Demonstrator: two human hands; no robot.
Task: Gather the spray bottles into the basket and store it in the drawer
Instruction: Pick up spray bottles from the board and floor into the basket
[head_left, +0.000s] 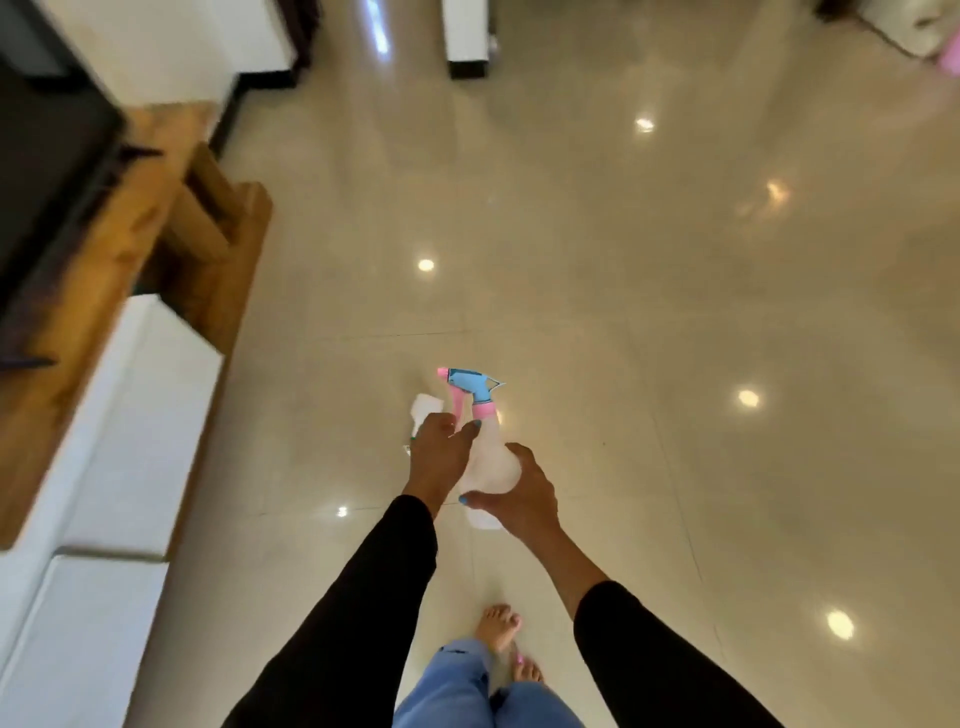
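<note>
Holding: both hands are on one spray bottle (491, 462), carried over the floor at frame centre, a bit toward 6 o'clock.
Spray bottle: translucent white body, pink collar and trigger, blue spray head with a pink nozzle tip; it tilts with the head toward 12 o'clock and the base toward 6 o'clock.
Right hand (522, 493): fingers curled around the lower body of the bottle from its 3 o'clock side, thumb crossing the front (blue nail polish shows); closed on the bottle.
Left hand (441, 457): at the bottle's 9 o'clock, thumb touching the neck just under the pink collar; other fingers curled over something white (423, 410) that sticks out at the hand's 11 o'clock (blurred, cannot tell what it is).
Sleeves: both arms in black long sleeves (358, 613), entering from 6 o'clock.
Legs: blue jeans (457, 691) at 6 o'clock, two bare feet (498, 629) just beyond them on the floor.
Floor (675, 286): glossy beige tile, round light reflections scattered across it.
Furniture: low wooden unit (156, 228) with white fronts (135, 415) along 9 o'clock, a dark screen (47, 171) on top of it toward 10 o'clock (all motion-blurred).
Far edge: white panel with dark base (467, 47) at 12 o'clock; pale object (919, 26) at 1 o'clock, too blurred to tell.
Basket, drawer: cannot tell where from this view.
</note>
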